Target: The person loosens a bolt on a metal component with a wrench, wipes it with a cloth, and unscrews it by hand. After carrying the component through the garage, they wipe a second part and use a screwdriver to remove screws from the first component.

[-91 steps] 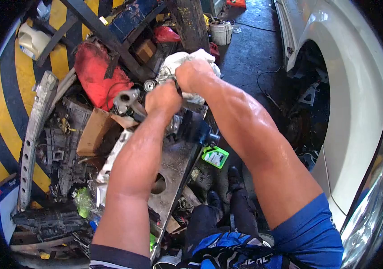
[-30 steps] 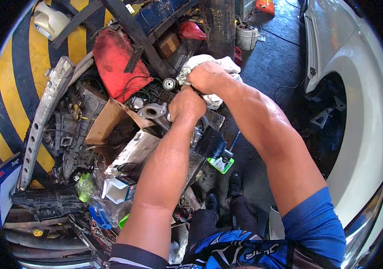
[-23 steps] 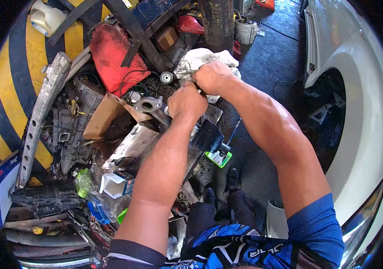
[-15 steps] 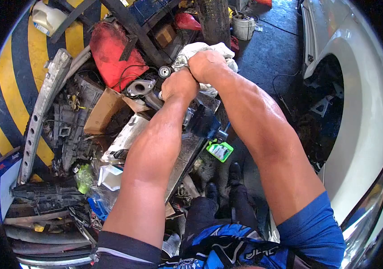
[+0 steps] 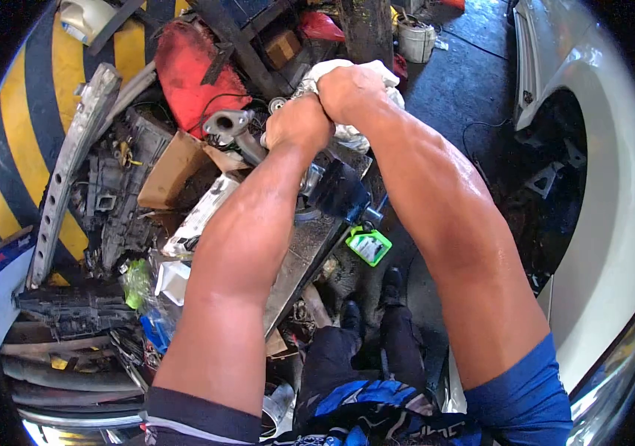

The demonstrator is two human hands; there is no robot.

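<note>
White crumpled cloth [image 5: 392,79] bunches around the far side of the right hand [image 5: 351,93], which I see curled into a tight fist. Against it, the left hand [image 5: 299,125] is closed just as narrowly, knuckles up. From my end I cannot tell what either fist grips, since the fingers hide it, nor whether the right one pinches the cloth or only lies over it.

Just left of the left hand I make out a grey metal pipe with a flanged mouth [image 5: 226,125], and beside its knuckles a small round metal part [image 5: 277,105], partly covered. Nearer the body, a dark metal block with a silver end [image 5: 340,189] stands at the edge of the grimy metal worktop [image 5: 301,254], a bright green plastic item with a white label [image 5: 369,246] just beside it.

Farther left I find an open brown cardboard box [image 5: 172,172] and, beyond it, a stained red sack [image 5: 198,74]. Over on the right, a white car body [image 5: 615,193] curves around its dark wheel opening.
</note>
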